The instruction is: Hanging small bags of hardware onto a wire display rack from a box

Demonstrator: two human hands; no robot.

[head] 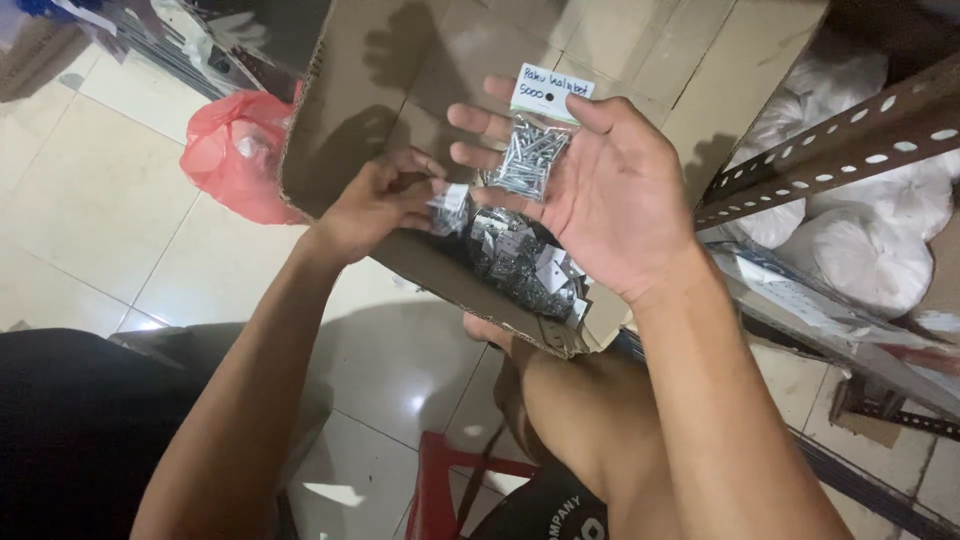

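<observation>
My right hand [600, 195] is raised palm up, its thumb pinning a small clear plastic packet of metal nails [530, 155] with a white paper label on top. My left hand [385, 200] reaches into an open cardboard box [340, 110] and grips another small packet [452, 205] at the edge of a pile. That pile holds several similar packets of nails [525, 265], lying in the lower corner of the box. The box rests tilted on my knee.
A red plastic bag [240, 150] lies on the tiled floor to the left of the box. To the right stands a perforated metal shelf rail [840, 145] with white sacks [860, 240] behind it. A red stool frame [440, 485] is beneath me.
</observation>
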